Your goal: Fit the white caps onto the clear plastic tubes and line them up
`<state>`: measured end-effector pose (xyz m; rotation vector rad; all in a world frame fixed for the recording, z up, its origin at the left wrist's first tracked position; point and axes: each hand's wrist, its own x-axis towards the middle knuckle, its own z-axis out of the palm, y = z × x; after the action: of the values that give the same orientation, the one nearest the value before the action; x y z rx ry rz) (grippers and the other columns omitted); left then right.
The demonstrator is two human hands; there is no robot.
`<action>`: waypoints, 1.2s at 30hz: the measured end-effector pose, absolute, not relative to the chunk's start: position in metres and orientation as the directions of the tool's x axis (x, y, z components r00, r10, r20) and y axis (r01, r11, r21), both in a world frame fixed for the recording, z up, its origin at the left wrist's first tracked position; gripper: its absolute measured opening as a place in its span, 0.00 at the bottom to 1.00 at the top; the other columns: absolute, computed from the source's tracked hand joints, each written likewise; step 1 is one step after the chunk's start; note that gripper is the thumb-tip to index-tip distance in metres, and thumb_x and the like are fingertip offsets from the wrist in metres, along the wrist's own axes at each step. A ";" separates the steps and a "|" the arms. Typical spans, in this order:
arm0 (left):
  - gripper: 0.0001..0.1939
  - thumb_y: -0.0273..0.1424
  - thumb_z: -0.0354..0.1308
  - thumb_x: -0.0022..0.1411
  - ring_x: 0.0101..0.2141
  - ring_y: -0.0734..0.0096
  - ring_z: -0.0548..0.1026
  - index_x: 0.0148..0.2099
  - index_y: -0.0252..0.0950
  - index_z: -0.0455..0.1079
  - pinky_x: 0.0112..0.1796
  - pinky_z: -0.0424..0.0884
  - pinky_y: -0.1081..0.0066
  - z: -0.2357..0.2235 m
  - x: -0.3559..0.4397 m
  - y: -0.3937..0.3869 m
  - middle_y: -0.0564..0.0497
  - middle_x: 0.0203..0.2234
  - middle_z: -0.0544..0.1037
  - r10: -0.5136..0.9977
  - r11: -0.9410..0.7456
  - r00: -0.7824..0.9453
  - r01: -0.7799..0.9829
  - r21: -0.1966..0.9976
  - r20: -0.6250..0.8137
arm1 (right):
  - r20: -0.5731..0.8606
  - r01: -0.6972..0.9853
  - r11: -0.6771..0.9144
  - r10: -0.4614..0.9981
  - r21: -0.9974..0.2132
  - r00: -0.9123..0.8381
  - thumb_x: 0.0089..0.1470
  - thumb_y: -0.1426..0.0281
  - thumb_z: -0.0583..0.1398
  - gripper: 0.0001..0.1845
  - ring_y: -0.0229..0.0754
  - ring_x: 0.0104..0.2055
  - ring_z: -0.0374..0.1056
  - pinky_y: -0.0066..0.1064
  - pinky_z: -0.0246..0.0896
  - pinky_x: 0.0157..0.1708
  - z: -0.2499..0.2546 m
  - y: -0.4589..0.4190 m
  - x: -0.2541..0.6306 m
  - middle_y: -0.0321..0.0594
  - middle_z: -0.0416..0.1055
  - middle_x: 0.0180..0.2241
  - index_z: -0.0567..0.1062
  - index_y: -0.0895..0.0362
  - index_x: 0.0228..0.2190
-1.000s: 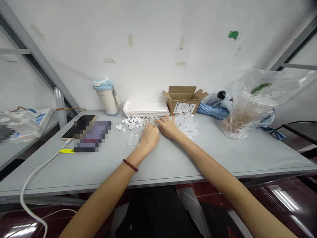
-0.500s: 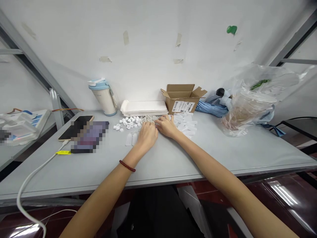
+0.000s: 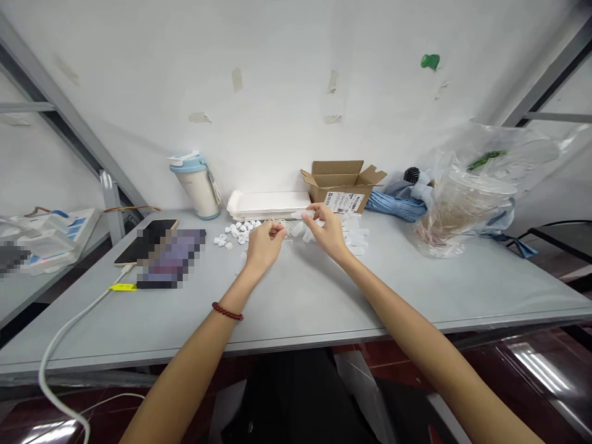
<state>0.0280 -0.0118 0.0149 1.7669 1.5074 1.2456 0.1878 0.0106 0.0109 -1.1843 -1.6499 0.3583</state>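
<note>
My right hand (image 3: pixel 329 235) is raised just above the table, thumb and fingers pinching a small translucent plastic piece (image 3: pixel 300 215). To its left, my left hand (image 3: pixel 264 248) has its thumb and index fingertips pressed together; anything between them is too small to make out. Between and behind the hands lies a tangle of thin white cords (image 3: pixel 287 226). Several small white caps (image 3: pixel 238 232) are scattered behind my left hand. A pile of translucent plastic pieces (image 3: pixel 356 234) spreads beside my right hand. Another clear piece (image 3: pixel 240 262) lies partly hidden by my left hand.
Along the wall stand a tumbler (image 3: pixel 197 185), stacked white trays (image 3: pixel 271 202) and an open cardboard box (image 3: pixel 345 185). Blue cloth (image 3: pixel 398 202) and a plastic-bagged container (image 3: pixel 462 213) sit to the right. Two phones (image 3: pixel 147 242) (image 3: pixel 173 256) lie left, one with a white cable (image 3: pixel 69 324).
Both hands have lifted from the cords and moved apart, the left slightly leftward, the right rightward. A translucent piece now shows in the right fingers.
</note>
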 end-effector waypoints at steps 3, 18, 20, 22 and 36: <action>0.08 0.33 0.58 0.53 0.31 0.68 0.75 0.32 0.32 0.69 0.37 0.69 0.68 0.017 0.021 -0.009 0.48 0.28 0.78 0.958 -0.271 -0.021 0.265 0.925 0.287 | 0.452 0.284 0.423 0.891 -0.860 0.040 0.52 0.58 0.57 0.14 0.37 0.25 0.64 0.28 0.55 0.26 0.016 0.004 0.185 0.32 0.67 0.22 0.68 0.56 0.34; 0.14 0.35 0.61 0.50 0.33 0.65 0.77 0.37 0.31 0.68 0.40 0.70 0.65 0.022 0.013 -0.009 0.46 0.28 0.79 0.960 -0.272 -0.044 0.085 0.959 0.276 | 0.280 0.041 0.279 0.960 -0.959 0.005 0.48 0.58 0.60 0.14 0.38 0.29 0.67 0.29 0.58 0.32 0.017 -0.004 0.176 0.34 0.71 0.22 0.68 0.56 0.29; 0.13 0.35 0.61 0.51 0.33 0.66 0.77 0.36 0.31 0.69 0.40 0.70 0.65 0.022 0.013 -0.010 0.46 0.28 0.79 0.961 -0.269 -0.035 0.084 0.959 0.273 | 0.263 0.025 0.263 0.965 -0.965 0.019 0.47 0.58 0.60 0.14 0.38 0.29 0.67 0.29 0.57 0.32 0.016 -0.003 0.177 0.34 0.71 0.22 0.68 0.56 0.29; 0.13 0.35 0.61 0.51 0.32 0.67 0.76 0.36 0.32 0.69 0.40 0.70 0.65 0.023 0.013 -0.010 0.46 0.28 0.79 0.962 -0.271 -0.020 0.076 0.960 0.273 | 0.249 0.015 0.249 0.968 -0.968 0.009 0.47 0.58 0.60 0.14 0.37 0.28 0.66 0.29 0.57 0.32 0.017 -0.003 0.178 0.34 0.71 0.22 0.68 0.56 0.29; 0.09 0.34 0.63 0.46 0.30 0.72 0.70 0.28 0.33 0.72 0.33 0.68 0.71 0.030 0.012 -0.016 0.51 0.26 0.74 0.977 -0.209 0.050 0.054 0.976 0.206 | 0.236 -0.057 0.233 0.971 -0.971 -0.039 0.45 0.59 0.61 0.13 0.37 0.28 0.66 0.30 0.57 0.33 0.019 -0.007 0.178 0.32 0.69 0.20 0.70 0.56 0.27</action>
<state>0.0124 -0.0155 0.0297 1.4273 1.1138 1.2993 0.1776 -0.0074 0.0191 -0.9742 -1.3067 1.0889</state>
